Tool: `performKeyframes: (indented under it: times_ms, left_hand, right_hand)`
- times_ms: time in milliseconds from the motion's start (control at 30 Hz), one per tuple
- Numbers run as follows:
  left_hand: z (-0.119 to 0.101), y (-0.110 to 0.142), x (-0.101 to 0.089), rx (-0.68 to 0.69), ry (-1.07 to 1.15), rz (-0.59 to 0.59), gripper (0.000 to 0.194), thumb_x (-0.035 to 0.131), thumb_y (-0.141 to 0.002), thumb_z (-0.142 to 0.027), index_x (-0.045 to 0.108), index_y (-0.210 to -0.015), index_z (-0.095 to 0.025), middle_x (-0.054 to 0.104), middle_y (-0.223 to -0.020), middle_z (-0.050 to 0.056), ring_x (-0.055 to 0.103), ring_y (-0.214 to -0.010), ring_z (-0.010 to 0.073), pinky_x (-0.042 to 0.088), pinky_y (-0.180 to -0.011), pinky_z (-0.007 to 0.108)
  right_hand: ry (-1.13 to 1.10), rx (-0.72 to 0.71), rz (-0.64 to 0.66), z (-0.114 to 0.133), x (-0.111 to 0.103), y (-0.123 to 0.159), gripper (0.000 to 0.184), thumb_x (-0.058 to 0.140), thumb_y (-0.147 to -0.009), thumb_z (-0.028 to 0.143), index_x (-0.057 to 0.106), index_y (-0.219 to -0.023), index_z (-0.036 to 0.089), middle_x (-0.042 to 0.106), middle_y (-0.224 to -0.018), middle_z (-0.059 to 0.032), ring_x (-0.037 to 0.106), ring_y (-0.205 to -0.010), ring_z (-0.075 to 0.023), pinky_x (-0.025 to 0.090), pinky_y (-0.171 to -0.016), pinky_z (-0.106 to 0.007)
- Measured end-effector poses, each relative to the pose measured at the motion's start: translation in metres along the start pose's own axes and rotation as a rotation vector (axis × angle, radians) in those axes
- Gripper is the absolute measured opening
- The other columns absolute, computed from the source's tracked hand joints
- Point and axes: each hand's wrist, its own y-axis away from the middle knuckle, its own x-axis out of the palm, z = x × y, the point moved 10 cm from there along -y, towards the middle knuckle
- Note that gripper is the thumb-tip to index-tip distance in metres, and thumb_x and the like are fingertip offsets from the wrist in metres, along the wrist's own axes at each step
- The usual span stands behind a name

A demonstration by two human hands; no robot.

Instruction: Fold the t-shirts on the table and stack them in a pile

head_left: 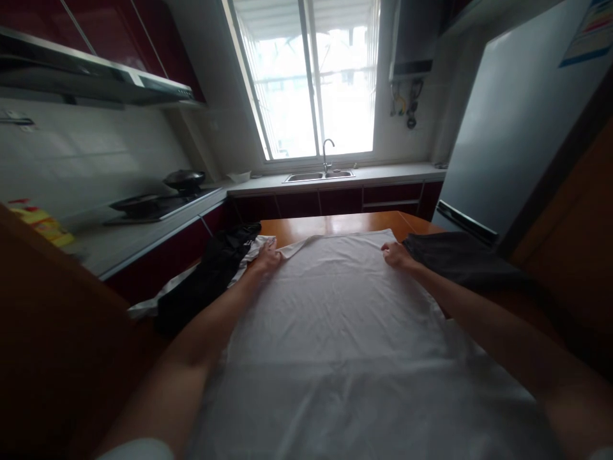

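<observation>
A white T-shirt lies spread over the wooden table, with its far edge stretched between my hands and light wrinkles across its middle. My left hand grips the far left corner, its fingers bent onto the fabric. At the far right corner, my right hand is closed in a pinch on the cloth edge. Black and white clothes are heaped just left of my left hand. Dark grey folded clothing lies beyond my right wrist. The near end of the T-shirt runs out of view at the bottom.
The orange-brown wooden table shows beyond the T-shirt. A counter with a sink runs under the window. On the left stand a stove, pans and a yellow bottle. A refrigerator rises on the right.
</observation>
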Motion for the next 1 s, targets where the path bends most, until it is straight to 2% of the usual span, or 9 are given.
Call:
performKeyframes:
  times_ms: [133, 233, 300, 433, 533, 633, 733, 833, 1000]
  left_hand:
    - [0.015, -0.010, 0.001, -0.118, -0.030, -0.112, 0.041, 0.054, -0.090, -0.029, 0.061, -0.127, -0.012, 0.044, -0.146, 0.020, 0.034, -0.139, 0.0407, 0.027, -0.116, 0.053]
    - [0.023, -0.015, 0.006, -0.124, -0.032, -0.088, 0.018, 0.063, -0.086, -0.028, 0.071, -0.099, -0.018, 0.054, -0.132, 0.014, 0.045, -0.129, 0.0342, 0.034, -0.111, 0.046]
    - [0.036, -0.021, 0.005, -0.154, -0.031, -0.076, 0.011, 0.064, -0.085, -0.025, 0.071, -0.090, -0.018, 0.059, -0.123, 0.013, 0.050, -0.122, 0.0309, 0.039, -0.108, 0.042]
    - [0.071, -0.033, -0.007, -0.289, -0.026, -0.094, 0.018, 0.054, -0.091, -0.021, 0.066, -0.101, -0.012, 0.066, -0.106, 0.014, 0.062, -0.099, 0.0245, 0.048, -0.091, 0.035]
    - [0.084, -0.032, -0.018, -0.364, -0.041, -0.154, 0.029, 0.040, -0.096, -0.016, 0.059, -0.115, -0.005, 0.064, -0.114, 0.019, 0.063, -0.098, 0.0243, 0.047, -0.089, 0.035]
    - [0.068, -0.029, -0.013, -0.288, -0.043, -0.155, 0.035, 0.036, -0.096, -0.013, 0.057, -0.122, -0.005, 0.062, -0.124, 0.020, 0.061, -0.108, 0.0255, 0.045, -0.097, 0.037]
    - [0.035, -0.026, 0.013, -0.110, -0.016, -0.033, 0.033, 0.048, -0.093, -0.019, 0.063, -0.122, -0.015, 0.065, -0.127, 0.011, 0.061, -0.115, 0.0230, 0.044, -0.104, 0.033]
    - [0.013, -0.024, 0.041, -0.001, -0.011, 0.083, 0.040, 0.051, -0.094, -0.029, 0.062, -0.131, -0.019, 0.058, -0.143, 0.009, 0.051, -0.133, 0.0233, 0.036, -0.114, 0.034]
    - [0.015, -0.030, 0.064, -0.023, -0.058, 0.193, 0.057, 0.044, -0.099, -0.048, 0.051, -0.144, -0.014, 0.040, -0.157, 0.019, 0.031, -0.148, 0.0352, 0.022, -0.119, 0.053]
  right_hand:
    - [0.031, 0.048, -0.029, -0.006, 0.007, -0.030, 0.037, 0.054, -0.086, 0.016, 0.072, -0.118, 0.012, 0.070, -0.124, -0.0166, 0.065, -0.115, -0.0263, 0.046, -0.096, -0.027]
    - [0.045, 0.055, -0.046, -0.009, 0.013, -0.047, 0.038, 0.054, -0.087, 0.017, 0.070, -0.121, 0.011, 0.066, -0.129, -0.0177, 0.060, -0.121, -0.0283, 0.043, -0.102, -0.029]
    - [0.051, 0.050, -0.051, -0.010, 0.017, -0.054, 0.038, 0.053, -0.088, 0.018, 0.069, -0.122, 0.011, 0.063, -0.133, -0.0177, 0.056, -0.126, -0.0290, 0.041, -0.106, -0.030]
    - [0.060, 0.052, -0.050, -0.013, 0.025, -0.063, 0.037, 0.052, -0.090, 0.020, 0.067, -0.123, 0.012, 0.060, -0.134, -0.0177, 0.051, -0.129, -0.0293, 0.039, -0.109, -0.032]
    - [0.064, 0.048, -0.045, -0.015, 0.030, -0.067, 0.037, 0.050, -0.092, 0.022, 0.066, -0.124, 0.013, 0.060, -0.134, -0.0183, 0.051, -0.129, -0.0293, 0.040, -0.109, -0.034]
    - [0.063, 0.035, -0.035, -0.016, 0.034, -0.071, 0.039, 0.046, -0.095, 0.024, 0.065, -0.127, 0.011, 0.059, -0.135, -0.0201, 0.051, -0.130, -0.0299, 0.039, -0.109, -0.037]
    - [0.066, 0.024, -0.019, -0.017, 0.036, -0.078, 0.041, 0.046, -0.096, 0.024, 0.064, -0.129, 0.009, 0.059, -0.137, -0.0215, 0.050, -0.131, -0.0293, 0.037, -0.111, -0.036]
    - [0.083, 0.035, -0.003, -0.019, 0.039, -0.085, 0.045, 0.042, -0.098, 0.027, 0.060, -0.134, 0.007, 0.054, -0.143, -0.0219, 0.046, -0.137, -0.0283, 0.032, -0.115, -0.035]
    - [0.122, 0.107, 0.044, -0.031, 0.053, -0.090, 0.061, 0.034, -0.101, 0.046, 0.046, -0.149, 0.010, 0.036, -0.159, -0.0205, 0.026, -0.150, -0.0319, 0.019, -0.121, -0.048]
